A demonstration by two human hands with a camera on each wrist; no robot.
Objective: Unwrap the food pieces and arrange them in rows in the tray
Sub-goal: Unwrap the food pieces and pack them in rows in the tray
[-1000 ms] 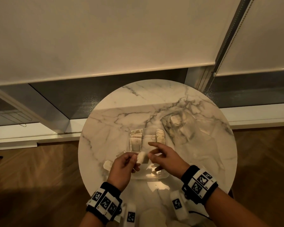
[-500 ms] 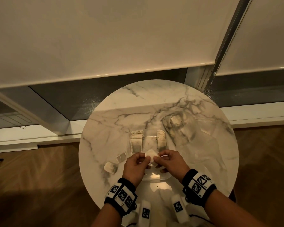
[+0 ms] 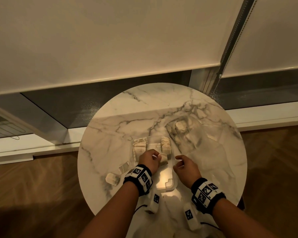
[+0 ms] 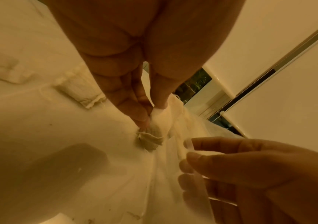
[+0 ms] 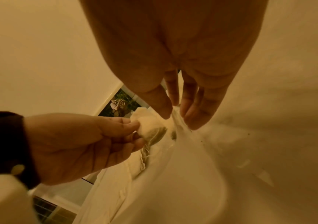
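Note:
My left hand [image 3: 157, 157] pinches a pale unwrapped food piece [image 3: 163, 160] low over the clear tray [image 3: 169, 185], at the near end of the right row of pieces [image 3: 166, 145]. A left row of pieces [image 3: 140, 146] lies beside it. In the left wrist view the left hand [image 4: 152, 112] holds the food piece [image 4: 159, 122] by its top. My right hand [image 3: 178, 161] is just right of the tray, its fingers pinching a clear wrapper [image 5: 179, 121]. A wrapped piece [image 3: 112, 178] lies on the table to the left.
The round marble table [image 3: 213, 160] stands by a window with roller blinds. A clear plastic bag [image 3: 181, 127] holding pieces lies at the back right. Empty clear wrappers [image 3: 124, 167] lie left of the tray. Wooden floor surrounds the table.
The hands, together on the piece before, have parted. My right hand drew away to the right with the wrapper, and my left hand lowered the bare piece toward the right row.

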